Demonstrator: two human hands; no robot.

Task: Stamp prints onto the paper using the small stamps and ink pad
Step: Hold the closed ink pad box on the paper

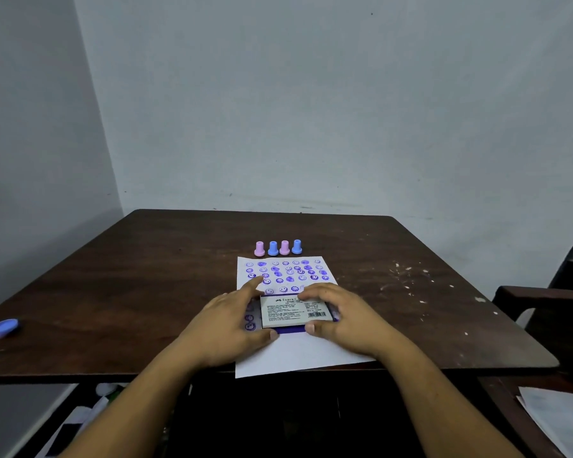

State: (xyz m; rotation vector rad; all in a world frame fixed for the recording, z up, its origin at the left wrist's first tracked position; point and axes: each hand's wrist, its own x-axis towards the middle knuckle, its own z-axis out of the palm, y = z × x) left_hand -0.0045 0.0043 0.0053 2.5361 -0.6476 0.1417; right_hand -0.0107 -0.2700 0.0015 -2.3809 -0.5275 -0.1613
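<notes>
While both hands clasp it, the flat rectangular ink pad case [295, 313], its white printed label up and a violet edge showing, rests on the white paper sheet [303, 353] on the dark wooden table [146, 276]. The left hand [234, 320] grips the case's left side, thumb at the near edge; the right hand [339, 314] grips the right side likewise. Beyond the case, rows of violet face prints cover the sheet's far half. Further beyond the case stand four small plastic stamps [278, 248], alternately pink and blue, upright and untouched. The case looks rigid, light and smooth; it is best held by its long edges, since inky surfaces could smudge. Each stamp's narrow top seems the natural pinch point.
</notes>
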